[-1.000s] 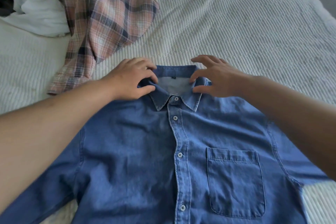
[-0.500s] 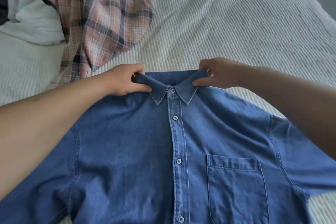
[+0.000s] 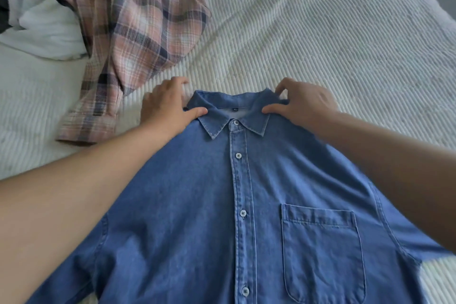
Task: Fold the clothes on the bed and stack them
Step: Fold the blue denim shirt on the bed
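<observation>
A blue denim shirt (image 3: 246, 205) lies face up and buttoned on the bed (image 3: 320, 32), collar pointing away from me. My left hand (image 3: 165, 108) rests at the collar's left end. Its thumb presses on the collar, and its fingers lie fairly straight on the bedspread beside it. My right hand (image 3: 303, 103) pinches the collar's right end between thumb and curled index finger. A pink plaid shirt (image 3: 138, 29) lies crumpled at the upper left. One of its cuffs lies close to my left forearm.
White cloth (image 3: 47, 29) is heaped at the far left beside the plaid shirt, with a dark item (image 3: 3, 2) at the frame edge. The ribbed white bedspread stretches to the right and beyond the collar.
The denim shirt's collar has gone from lifted and pinched to lying flat and spread open. My left hand's fingers have uncurled beside the collar. The view has shifted slightly.
</observation>
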